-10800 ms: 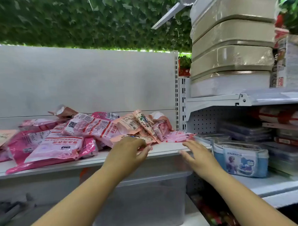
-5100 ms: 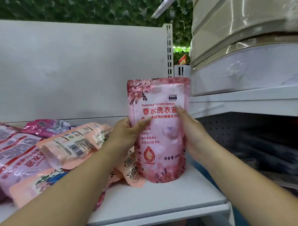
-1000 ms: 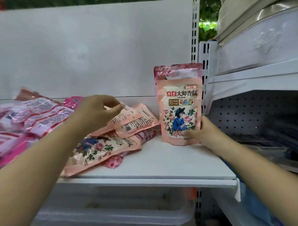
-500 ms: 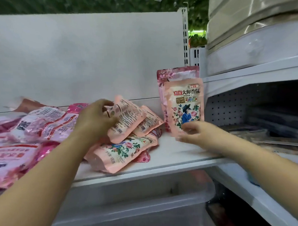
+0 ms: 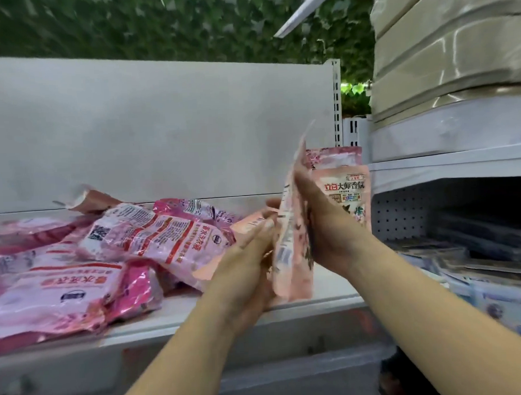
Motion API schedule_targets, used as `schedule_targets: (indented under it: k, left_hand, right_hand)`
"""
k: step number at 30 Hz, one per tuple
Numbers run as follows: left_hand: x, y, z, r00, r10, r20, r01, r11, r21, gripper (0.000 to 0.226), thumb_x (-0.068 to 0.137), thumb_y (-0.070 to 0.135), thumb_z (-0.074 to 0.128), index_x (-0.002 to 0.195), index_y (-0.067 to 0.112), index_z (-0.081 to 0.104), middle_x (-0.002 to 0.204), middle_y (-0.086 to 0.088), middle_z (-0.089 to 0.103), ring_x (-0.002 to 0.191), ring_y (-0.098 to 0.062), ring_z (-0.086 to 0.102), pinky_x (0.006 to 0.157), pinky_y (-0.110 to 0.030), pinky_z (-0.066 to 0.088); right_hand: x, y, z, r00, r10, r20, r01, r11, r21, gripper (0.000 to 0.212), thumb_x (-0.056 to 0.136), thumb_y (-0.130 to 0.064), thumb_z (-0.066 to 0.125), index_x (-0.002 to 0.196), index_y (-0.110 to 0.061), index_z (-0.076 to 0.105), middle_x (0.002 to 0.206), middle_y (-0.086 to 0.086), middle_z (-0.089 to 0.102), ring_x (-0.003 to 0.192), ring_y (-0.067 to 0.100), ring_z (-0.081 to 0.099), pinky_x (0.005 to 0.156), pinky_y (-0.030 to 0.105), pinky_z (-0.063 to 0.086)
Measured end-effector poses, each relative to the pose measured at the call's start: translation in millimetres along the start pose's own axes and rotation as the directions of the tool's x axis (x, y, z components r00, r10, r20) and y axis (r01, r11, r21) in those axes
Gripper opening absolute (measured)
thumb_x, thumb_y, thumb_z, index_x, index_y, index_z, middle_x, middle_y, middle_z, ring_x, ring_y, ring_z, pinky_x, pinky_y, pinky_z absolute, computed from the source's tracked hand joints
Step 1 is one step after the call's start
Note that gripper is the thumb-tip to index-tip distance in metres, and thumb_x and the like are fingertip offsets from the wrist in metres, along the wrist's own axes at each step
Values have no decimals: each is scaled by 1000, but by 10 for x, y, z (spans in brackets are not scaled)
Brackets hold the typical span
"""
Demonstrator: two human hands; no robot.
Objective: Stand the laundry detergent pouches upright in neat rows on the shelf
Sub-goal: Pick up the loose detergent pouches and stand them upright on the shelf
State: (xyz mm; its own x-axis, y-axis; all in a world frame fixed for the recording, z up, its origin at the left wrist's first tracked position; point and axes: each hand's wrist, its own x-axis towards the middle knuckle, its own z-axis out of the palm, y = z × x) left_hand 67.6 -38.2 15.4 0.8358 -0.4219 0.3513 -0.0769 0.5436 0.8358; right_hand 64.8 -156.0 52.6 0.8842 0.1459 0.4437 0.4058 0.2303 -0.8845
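Note:
I hold a peach floral detergent pouch (image 5: 291,249) edge-on between both hands, above the front of the white shelf (image 5: 317,302). My left hand (image 5: 247,266) grips its left side and my right hand (image 5: 323,224) presses its right side. Behind my right hand, a peach pouch (image 5: 347,193) stands upright at the shelf's right end, and a pink pouch (image 5: 338,156) stands upright behind that one. A heap of pink and peach pouches (image 5: 130,242) lies flat over the left and middle of the shelf.
A white back panel (image 5: 160,130) closes the shelf. A slotted upright (image 5: 336,104) marks its right end. Stacked wrapped beige bins (image 5: 456,54) sit on the higher shelf to the right, with boxed goods (image 5: 496,294) below them. Green foliage covers the wall above.
My left hand lifted a peach pouch out of the heap and brought it right. My right hand left the standing peach pouch and closed on the lifted one.

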Motion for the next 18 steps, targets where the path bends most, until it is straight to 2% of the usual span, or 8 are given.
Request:
schedule_targets:
  k: [2, 4, 6, 8, 11, 13, 15, 18]
  left_hand:
    - [-11, 2, 17, 999, -13, 34, 8, 990, 138, 42, 91, 42, 42, 112, 14, 65, 111, -10, 68, 108, -26, 62, 97, -52, 44]
    - [-48, 48, 38, 994, -28, 107, 10, 985, 170, 51, 87, 54, 35, 113, 19, 63, 106, -6, 70, 100, -22, 66, 89, -42, 51]
    - [-105, 78, 49, 985, -37, 166, 9, 986, 166, 59, 79, 61, 32, 113, 22, 61, 104, -6, 71, 97, -23, 67, 85, -39, 54]
    - [-126, 56, 50, 983, -37, 179, 0, 979, 203, 68, 71, 69, 34, 114, 23, 60, 107, -8, 70, 98, -26, 67, 86, -46, 52]
    - [-56, -48, 123, 995, 63, 81, -90, 916, 390, 48, 69, 46, 63, 106, 16, 60, 97, -9, 72, 89, -26, 69, 83, -46, 53]
    - [17, -114, 173, 986, 163, -43, -126, 882, 455, 35, 62, 30, 70, 93, 15, 63, 87, -9, 74, 80, -26, 71, 80, -47, 55]
    - [97, -170, 238, 974, 190, -122, -129, 910, 393, 33, 58, 28, 70, 88, 15, 63, 84, -9, 74, 78, -27, 71, 77, -49, 55]
    - [250, -211, 354, 965, 203, -167, -161, 958, 238, 20, 71, 19, 66, 90, 12, 62, 80, -9, 73, 71, -25, 71, 66, -44, 58]
  right_hand:
    - [-10, 60, 52, 985, -85, -148, 79, 996, -48, 103, 30, -61, 81, 116, -11, 52, 82, 0, 70, 75, 15, 69, 66, 28, 56]
    - [0, 97, 35, 947, -131, -292, 111, 990, -86, 104, 42, -53, 80, 131, -15, 40, 110, 5, 66, 95, 20, 67, 83, 35, 54]
    - [-4, 97, -2, 916, -162, -367, 125, 985, -123, 118, 38, -59, 83, 137, -17, 33, 130, 8, 54, 110, 23, 60, 95, 42, 49]
    - [-32, 73, -24, 890, -180, -419, 126, 980, -154, 122, 31, -65, 80, 134, -16, 36, 130, 8, 54, 113, 25, 58, 98, 45, 46]
    - [-77, 37, -115, 875, -145, -462, 113, 989, -96, 102, 42, -50, 79, 128, -12, 41, 119, 11, 61, 102, 26, 63, 92, 45, 50]
    - [-101, -22, -212, 894, -115, -434, 127, 992, 0, 71, 58, -37, 76, 118, -8, 50, 103, 11, 68, 87, 24, 68, 82, 41, 55]
    - [-142, -63, -358, 928, -66, -366, 95, 993, 64, 42, 69, -28, 70, 105, -8, 58, 93, 10, 71, 83, 24, 69, 80, 39, 55]
    - [-234, -23, -573, 968, 75, -239, -56, 995, 84, 46, 65, -32, 66, 104, -8, 62, 97, 12, 72, 88, 26, 69, 84, 44, 53]
